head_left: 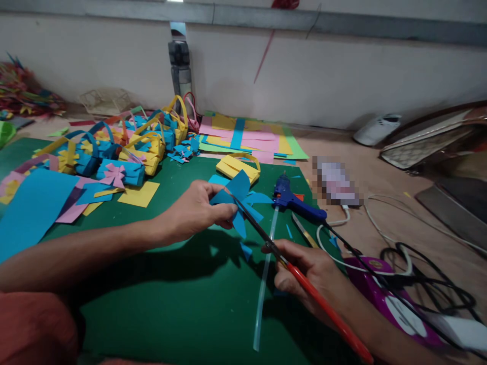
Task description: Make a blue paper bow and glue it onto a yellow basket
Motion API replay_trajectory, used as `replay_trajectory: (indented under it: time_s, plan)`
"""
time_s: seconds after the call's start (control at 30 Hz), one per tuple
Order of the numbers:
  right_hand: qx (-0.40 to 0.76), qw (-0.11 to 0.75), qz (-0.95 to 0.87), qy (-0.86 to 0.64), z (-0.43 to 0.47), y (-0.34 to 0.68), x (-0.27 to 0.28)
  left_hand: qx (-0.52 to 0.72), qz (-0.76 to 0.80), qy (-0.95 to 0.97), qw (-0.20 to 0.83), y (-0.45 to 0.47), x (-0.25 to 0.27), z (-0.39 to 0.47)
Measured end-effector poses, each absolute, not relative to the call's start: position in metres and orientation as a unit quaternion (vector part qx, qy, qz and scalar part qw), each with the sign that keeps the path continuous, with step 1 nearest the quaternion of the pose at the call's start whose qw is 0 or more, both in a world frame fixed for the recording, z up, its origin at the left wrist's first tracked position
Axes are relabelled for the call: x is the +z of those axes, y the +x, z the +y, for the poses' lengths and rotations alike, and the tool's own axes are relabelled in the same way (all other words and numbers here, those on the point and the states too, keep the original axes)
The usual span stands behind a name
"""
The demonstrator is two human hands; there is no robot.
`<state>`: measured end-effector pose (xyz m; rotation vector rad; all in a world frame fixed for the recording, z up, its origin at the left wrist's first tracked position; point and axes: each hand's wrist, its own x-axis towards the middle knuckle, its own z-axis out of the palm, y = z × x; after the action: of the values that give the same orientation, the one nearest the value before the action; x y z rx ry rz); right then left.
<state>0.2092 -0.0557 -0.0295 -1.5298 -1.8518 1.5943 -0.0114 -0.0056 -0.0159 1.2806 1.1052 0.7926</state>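
Between the thumb and fingers of my left hand is a blue paper flower with pointed petals, held above the green table top. My right hand grips long scissors with red handles; their blades reach up to the flower's middle and lie against the paper. Just behind the flower sits a small yellow paper basket. A blue glue gun lies to the right, with a clear glue stick running from it toward me under the scissors. A small blue paper scrap is below the flower.
Several colourful paper baskets crowd the back left, near a large blue sheet. Stacked coloured paper lies at the back. On the right are a knife, tangled cables and a purple power strip.
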Motion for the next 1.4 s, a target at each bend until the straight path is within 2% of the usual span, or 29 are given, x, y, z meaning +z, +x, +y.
replay_trajectory:
  time_s: [0.67, 1.4]
  plan:
    - [0.529, 0.154, -0.657, -0.514, -0.0553, 0.2074, -0.0274, 0.333, 0.479, 0.560, 0.588, -0.0123, -0.0153, -0.0055]
    - [0.529, 0.134, -0.652, -0.527, -0.0538, 0.2096, -0.0281, 0.341, 0.474, 0.549, 0.598, -0.0122, -0.0177, -0.0058]
